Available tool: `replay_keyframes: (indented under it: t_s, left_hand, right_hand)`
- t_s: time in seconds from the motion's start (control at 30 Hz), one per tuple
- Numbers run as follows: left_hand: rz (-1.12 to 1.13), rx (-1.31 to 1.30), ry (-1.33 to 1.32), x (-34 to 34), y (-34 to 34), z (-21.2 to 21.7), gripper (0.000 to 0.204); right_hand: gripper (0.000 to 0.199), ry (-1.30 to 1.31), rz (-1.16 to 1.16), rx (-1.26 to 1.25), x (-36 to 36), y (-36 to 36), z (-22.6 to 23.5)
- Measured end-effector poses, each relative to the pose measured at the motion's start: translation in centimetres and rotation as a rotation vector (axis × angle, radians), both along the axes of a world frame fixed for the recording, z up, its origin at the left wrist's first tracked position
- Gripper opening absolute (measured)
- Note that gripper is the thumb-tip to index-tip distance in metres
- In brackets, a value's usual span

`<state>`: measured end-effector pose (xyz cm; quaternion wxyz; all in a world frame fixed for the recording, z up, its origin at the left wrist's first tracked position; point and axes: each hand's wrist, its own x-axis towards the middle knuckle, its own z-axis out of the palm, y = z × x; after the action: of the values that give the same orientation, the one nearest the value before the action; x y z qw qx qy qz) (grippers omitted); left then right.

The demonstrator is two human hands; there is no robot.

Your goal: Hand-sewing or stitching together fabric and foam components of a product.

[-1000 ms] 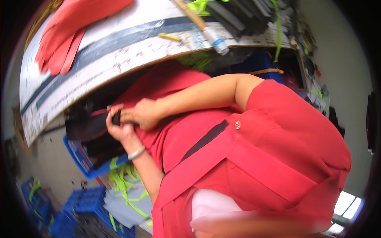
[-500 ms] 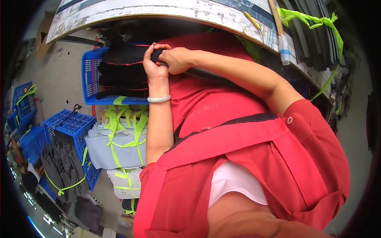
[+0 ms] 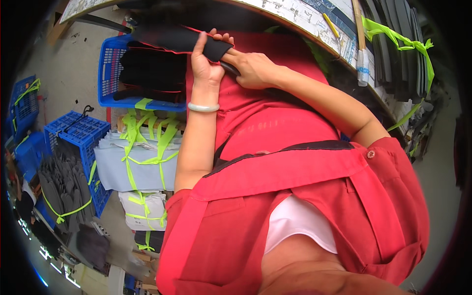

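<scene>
A long black fabric piece [image 3: 169,38] with a red edge stretches from the blue crate toward my lap. My left hand [image 3: 207,64], with a pale bangle on its wrist, is closed around it near its right end. My right hand [image 3: 255,70] is at that same end, its fingers closed on the fabric edge and partly hidden. A dark, smooth, narrow thing [image 3: 230,68] shows just below the right fingers; its kind cannot be made out. More black fabric pieces [image 3: 152,73] lie stacked in the blue crate [image 3: 109,73] to the left.
A worn white worktable [image 3: 295,17] runs across the top, bearing a yellow cutter [image 3: 331,25] and a tied stack of dark strips [image 3: 396,44]. Bundles of grey sheets [image 3: 135,167] bound with green ribbon stand at the left, beside another blue crate [image 3: 78,130].
The black fabric piece now extends leftward over the crate from my hands. Both hands have shifted right, and the right hand has moved away from the left palm toward the fabric's end.
</scene>
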<state>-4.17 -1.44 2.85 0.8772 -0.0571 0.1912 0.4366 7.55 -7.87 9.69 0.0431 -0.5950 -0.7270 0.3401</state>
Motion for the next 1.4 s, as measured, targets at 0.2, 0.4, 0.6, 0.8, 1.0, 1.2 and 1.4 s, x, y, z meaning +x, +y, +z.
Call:
replay_keyframes:
  t_s: [0.2,0.4,0.6,0.8,1.0,1.2,1.4]
  left_hand:
    - [-0.017,-0.064,-0.03,0.1,0.9,-0.9,0.017]
    - [0.025,0.039,-0.057,0.4,0.3,-1.4,0.018]
    - [-0.016,0.01,0.027,0.3,0.3,0.0,0.025]
    - [0.033,-0.011,-0.009,0.0,1.1,-1.5,0.011]
    - [-0.011,-0.028,-0.196,-0.2,0.8,-1.8,0.021]
    - [-0.052,0.02,-0.115,0.1,0.9,-1.7,0.025]
    - [0.04,-0.034,-0.003,-0.1,0.7,-1.2,0.018]
  right_hand:
    - [0.032,-0.032,0.057,-0.065,-0.7,3.4,-1.2]
    - [0.055,-0.003,-0.053,0.132,-0.2,0.0,0.1]
    - [0.046,-0.045,-0.006,0.123,0.0,0.8,-0.7]
    - [0.036,-0.121,0.019,0.038,-1.5,2.8,-1.2]
    - [0.045,-0.018,-0.023,0.084,-0.2,-0.3,0.3]
    - [0.056,-0.115,0.026,0.013,-1.0,3.7,-0.8]
    - [0.056,-0.121,0.016,0.05,0.0,0.0,0.5]
